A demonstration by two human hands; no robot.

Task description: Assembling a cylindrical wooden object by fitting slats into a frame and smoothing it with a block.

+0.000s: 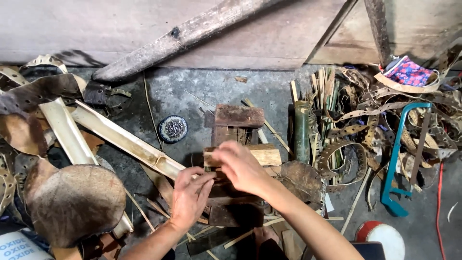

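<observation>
My left hand (189, 196) and my right hand (240, 167) meet over a stack of short wooden blocks (239, 116) on the grey floor. Both hands press on a pale bamboo or wood piece (265, 155) lying across the stack. The right hand is blurred, fingers curled over the piece's left end. The left hand's fingers touch the same end from below. Whether either hand truly grips it is unclear.
Split bamboo lengths (120, 137) lie to the left beside dark leather scraps (72, 202). A round tin of small nails (173, 128) sits behind. A green bamboo tube (301, 130), perforated strips (341, 154) and a blue hacksaw (397, 159) lie right.
</observation>
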